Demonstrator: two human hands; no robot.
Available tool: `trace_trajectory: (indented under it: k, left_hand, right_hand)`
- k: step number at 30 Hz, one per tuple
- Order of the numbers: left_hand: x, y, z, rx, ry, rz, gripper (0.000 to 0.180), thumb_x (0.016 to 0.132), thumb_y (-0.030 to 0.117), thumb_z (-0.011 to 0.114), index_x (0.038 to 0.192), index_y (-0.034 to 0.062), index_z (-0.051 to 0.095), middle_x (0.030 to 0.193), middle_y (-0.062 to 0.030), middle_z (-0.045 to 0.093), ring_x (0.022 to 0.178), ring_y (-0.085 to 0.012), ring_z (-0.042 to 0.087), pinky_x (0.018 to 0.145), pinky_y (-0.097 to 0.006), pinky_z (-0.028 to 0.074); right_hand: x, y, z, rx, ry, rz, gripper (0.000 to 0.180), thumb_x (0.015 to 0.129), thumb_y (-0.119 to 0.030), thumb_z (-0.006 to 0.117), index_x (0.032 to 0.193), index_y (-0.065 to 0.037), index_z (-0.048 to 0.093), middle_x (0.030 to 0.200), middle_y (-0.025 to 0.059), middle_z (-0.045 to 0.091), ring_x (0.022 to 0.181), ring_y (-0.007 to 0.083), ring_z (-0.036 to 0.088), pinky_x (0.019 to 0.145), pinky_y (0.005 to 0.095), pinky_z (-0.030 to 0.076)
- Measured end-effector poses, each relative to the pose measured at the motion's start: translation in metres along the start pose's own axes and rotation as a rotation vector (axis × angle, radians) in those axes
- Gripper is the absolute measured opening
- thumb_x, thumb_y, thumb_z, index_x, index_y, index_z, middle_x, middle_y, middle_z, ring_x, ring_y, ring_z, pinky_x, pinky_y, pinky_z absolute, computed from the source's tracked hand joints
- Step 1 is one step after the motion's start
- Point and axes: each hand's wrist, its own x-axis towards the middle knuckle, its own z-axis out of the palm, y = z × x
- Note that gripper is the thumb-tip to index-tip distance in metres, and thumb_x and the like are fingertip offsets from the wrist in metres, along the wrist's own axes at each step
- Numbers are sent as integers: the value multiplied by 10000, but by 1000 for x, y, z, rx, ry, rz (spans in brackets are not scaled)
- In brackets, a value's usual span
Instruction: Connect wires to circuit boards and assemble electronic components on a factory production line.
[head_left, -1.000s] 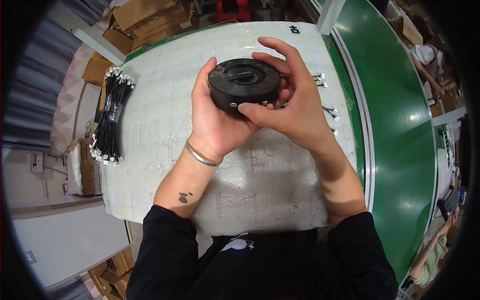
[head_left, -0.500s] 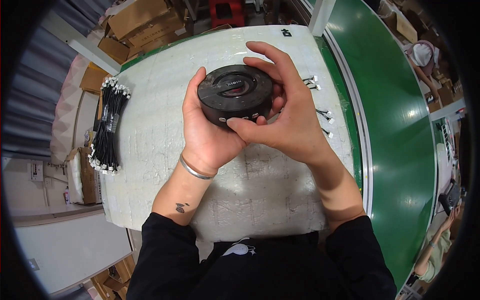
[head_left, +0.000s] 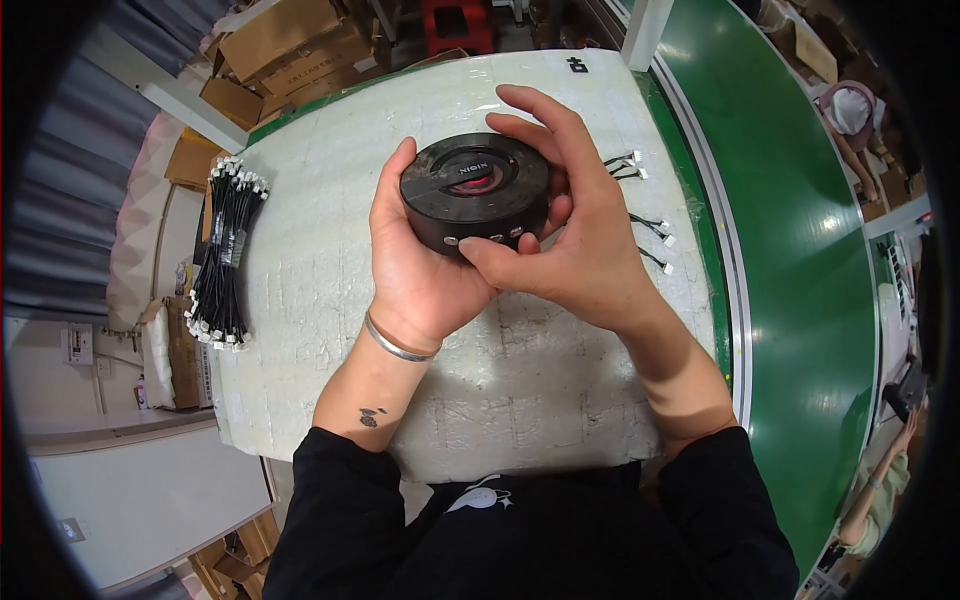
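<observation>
A round black device [head_left: 475,205], thick and disc-shaped, is held above the table between both my hands. Its top has a recessed ring crossed by a bar, with a red glow inside, and small silvery buttons line its near side. My left hand [head_left: 415,265] cups it from the left and below, thumb up along its side. On the right, my right hand [head_left: 575,215] grips the edge, its thumb pressed at the buttons on the near side and some fingers curled round the right side. The index finger is raised beyond the far edge. The device's underside is hidden.
A bundle of black cables with white connectors [head_left: 228,255] lies at the left of the white-covered table [head_left: 330,260]. Several loose short cables [head_left: 655,228] lie at the right. Beyond runs a green conveyor belt [head_left: 800,300]. Cardboard boxes [head_left: 280,50] stand at the far left; co-workers sit far right.
The red glow inside the device's ring is brighter and larger now. Hands, device and table sit slightly further right in view; my grip looks the same.
</observation>
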Motion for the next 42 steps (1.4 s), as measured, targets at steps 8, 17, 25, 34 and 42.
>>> trace_trajectory:
  k: [8,17,25,34,42]
  left_hand:
    - [0,2,6,54,-14,10,596,858,557,504,1247,106,527,1239,-121,559,1105,-302,528,841,-423,491]
    - [-1,3,-8,4,-78,-24,684,871,619,399,1291,84,476,1285,-181,516,1156,-341,512,878,-465,478]
    - [12,2,-6,61,-34,-9,597,872,587,441,1235,120,524,1224,-124,559,1094,-306,534,827,-433,484]
    - [13,-8,6,295,-29,142,574,913,563,381,1164,92,593,1151,-97,629,1048,-267,600,952,-424,455]
    - [-21,-18,20,450,-330,86,684,922,617,310,1319,75,437,1267,-150,547,1123,-330,554,962,-453,446]
  right_hand:
    - [1,3,-4,94,-32,-58,1038,573,-131,827,1442,-106,260,1389,209,370,1209,247,469,975,321,422]
    - [-4,4,-2,-96,-69,-54,977,595,-120,823,1420,-88,302,1370,200,401,1204,260,485,981,348,429]
    - [3,10,-6,-211,-33,-106,895,599,-168,825,1370,-60,383,1276,163,500,1152,265,523,967,354,432]
    - [-3,14,-14,-300,-12,-122,1008,543,-387,880,1340,-1,397,1300,197,477,1228,340,464,1035,402,366]
    - [-10,-49,-36,-156,92,-179,902,575,-227,878,1319,-15,414,1243,154,529,1206,244,496,1016,350,393]
